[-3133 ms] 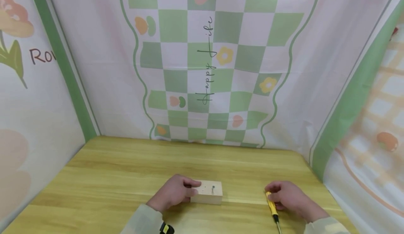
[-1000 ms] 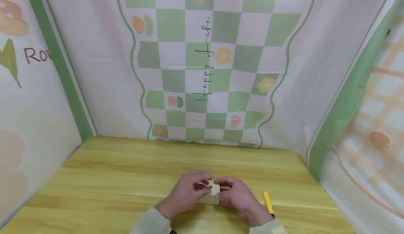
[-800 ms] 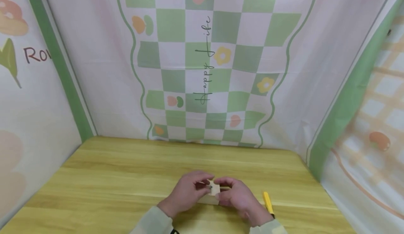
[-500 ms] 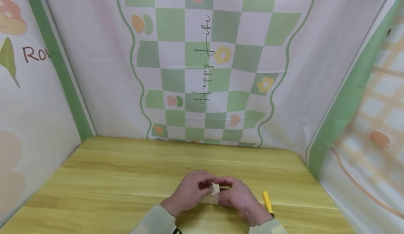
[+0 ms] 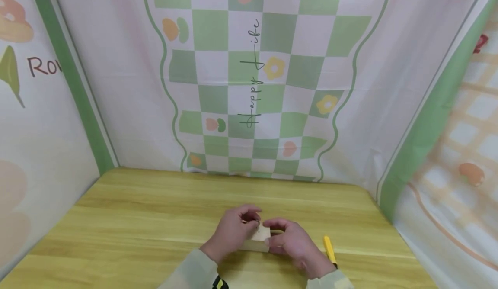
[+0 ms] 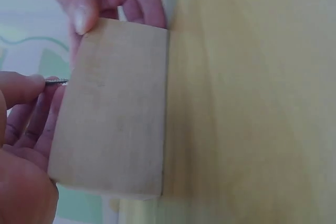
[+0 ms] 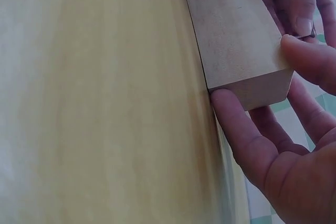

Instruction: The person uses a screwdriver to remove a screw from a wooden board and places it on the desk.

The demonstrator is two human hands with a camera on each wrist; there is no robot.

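Observation:
A pale wooden block (image 5: 254, 245) rests on the table between my hands, with small dark marks on its top face. My right hand (image 5: 289, 241) grips the block's right end between thumb and fingers. Just over the top face, my left hand (image 5: 229, 230) pinches a small metal screw between thumb and finger. The screw (image 6: 56, 82) shows beside the block's edge in the left wrist view. In the right wrist view the screw (image 7: 304, 36) is mostly covered by the fingertips.
A screwdriver (image 5: 329, 250) with a yellow handle lies right of my right hand, its shaft hidden behind the wrist and sleeve. The wood-grain table (image 5: 155, 202) reaches back to a green-and-white checked cloth (image 5: 249, 85). Patterned cloths hang at both sides.
My right hand has let go of the screwdriver and now grips the block. My left hand has moved from gripping the block to pinching the screw, and has just lifted slightly.

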